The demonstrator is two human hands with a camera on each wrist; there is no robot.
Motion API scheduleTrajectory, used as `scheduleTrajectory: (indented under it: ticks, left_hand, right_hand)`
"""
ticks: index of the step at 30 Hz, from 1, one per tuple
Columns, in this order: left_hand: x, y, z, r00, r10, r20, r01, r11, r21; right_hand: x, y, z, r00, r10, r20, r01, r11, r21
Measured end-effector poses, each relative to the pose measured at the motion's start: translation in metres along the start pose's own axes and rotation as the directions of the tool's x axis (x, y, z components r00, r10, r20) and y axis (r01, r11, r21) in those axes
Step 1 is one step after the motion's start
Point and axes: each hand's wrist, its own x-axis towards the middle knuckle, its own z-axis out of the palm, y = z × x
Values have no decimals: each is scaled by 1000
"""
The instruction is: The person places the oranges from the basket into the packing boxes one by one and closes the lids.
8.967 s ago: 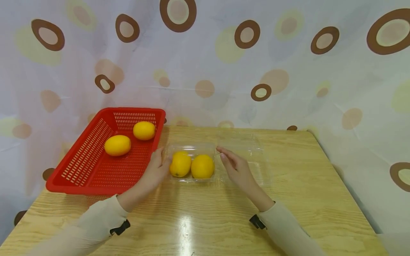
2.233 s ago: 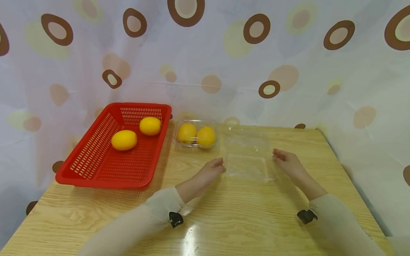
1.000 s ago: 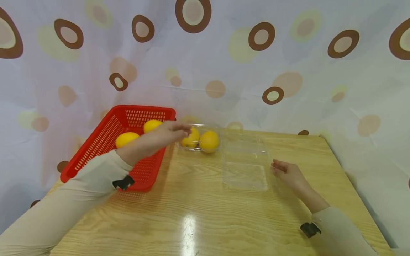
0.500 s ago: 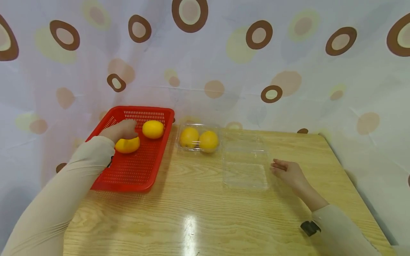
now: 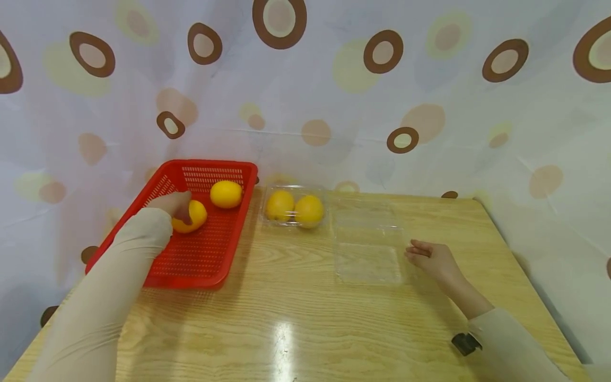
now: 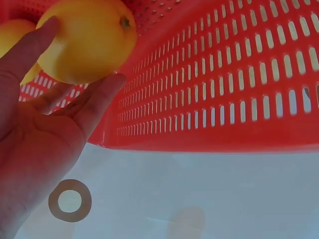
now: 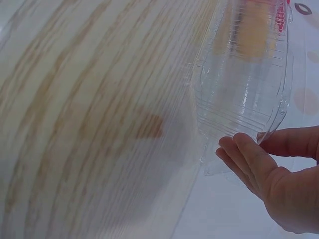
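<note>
In the left grip (image 5: pixel 173 203), curled and pinching between thumb and fingers: one fruit (image 6: pixel 89 40), inside the basket (image 5: pixel 191 282). At 2 o'clock from it, in the same basket, a second fruit (image 5: pixel 226 194). At 3 o'clock, beyond the basket's edge, a filled box (image 5: pixel 298 191) with two more fruits (image 5: pixel 309 211) side by side; four counted in all. At 4 o'clock from that, near it, a second box (image 7: pixel 234 109); two boxes, both clear plastic. At the second box's 3 o'clock side, the right grip (image 7: pixel 286 184), thumb apart from fairly straight fingers, tips by the rim; cannot tell whether pinching it.

Held fruit: plump, rounded, smooth, glossy yellow-orange, with a small greenish-brown stem mark at one end.

Farther out: one red basket, slotted in the walls, at 10 o'clock on one pale wood-grained desk (image 5: pixel 238 329). At 12 o'clock, behind everything, a whitish cloth (image 5: pixel 286 95) with brown rings and pastel spots. Two cream sleeves (image 5: pixel 129 254), at 8 and 4 o'clock; on the right one, a black strap (image 5: pixel 466 344).
</note>
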Motion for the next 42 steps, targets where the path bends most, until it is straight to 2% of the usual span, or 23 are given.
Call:
scheduleTrajectory:
  ticks: [1, 2, 6, 8, 10, 14, 16, 18, 21, 24, 25, 28, 32, 35, 37, 39, 42]
  left_hand:
    - [6, -1, 0, 997, 72, 16, -73, 991, 116]
    - [10, -1, 1, 991, 130, 33, -134, 970, 203]
    - [19, 4, 7, 979, 200, 42, -203, 925, 322]
    - [19, 6, 10, 976, 212, 40, -212, 907, 364]
    - [17, 8, 12, 980, 193, 39, -193, 907, 375]
    - [12, 6, 15, 990, 134, 48, -143, 929, 342]
    - [11, 3, 17, 989, 143, 45, -150, 929, 337]
    - [12, 1, 19, 984, 177, 31, -176, 913, 369]
    - [15, -3, 21, 962, 274, -17, -234, 851, 470]
    - [15, -4, 16, 947, 316, -60, -249, 839, 484]
    - [14, -4, 14, 942, 329, -71, -257, 840, 477]
    - [13, -2, 5, 944, 320, -85, -258, 872, 417]
    - [10, 3, -2, 932, 341, -120, -268, 874, 405]
    - [5, 10, -6, 912, 379, -157, -284, 859, 425]
    - [-1, 14, -8, 891, 410, -193, -294, 848, 442]
    - [-7, 19, -9, 860, 453, -235, -315, 834, 454]
    - [-20, 27, -8, 799, 519, -302, -359, 816, 453]
  right_hand:
    - [-1, 1, -1, 1000, 0, 2, 0, 1000, -3]
    - [-2, 1, -1, 1000, 1, 3, -1, 1000, -4]
    - [-3, 3, -2, 1000, 3, 3, -3, 1000, -14]
    - [-2, 3, -2, 1000, 5, 2, -5, 1000, -15]
    - [-2, 4, -2, 1000, 8, 3, -8, 1000, -19]
    - [0, 3, -1, 1000, 12, 8, -12, 999, -30]
    - [1, 3, 0, 1000, 9, 9, -9, 999, -36]
    - [2, 3, 0, 1000, -1, 9, 2, 999, -45]
    - [3, 2, 2, 1000, -13, 11, 14, 999, -44]
    - [4, 1, 3, 1000, -20, 9, 21, 999, -36]
    - [4, 0, 4, 1000, -19, 9, 19, 999, -31]
    - [5, 2, 4, 1000, -16, 10, 16, 1000, -16]
    - [4, 5, 3, 1000, -1, 9, 1, 1000, -3]
    - [3, 5, 2, 1000, 15, 3, -15, 1000, 4]
    - [2, 5, 2, 1000, 22, 0, -22, 1000, 12]
    - [1, 5, 1, 1000, 23, -3, -23, 1000, 18]
    - [-1, 3, 0, 1000, 23, -5, -23, 999, 28]
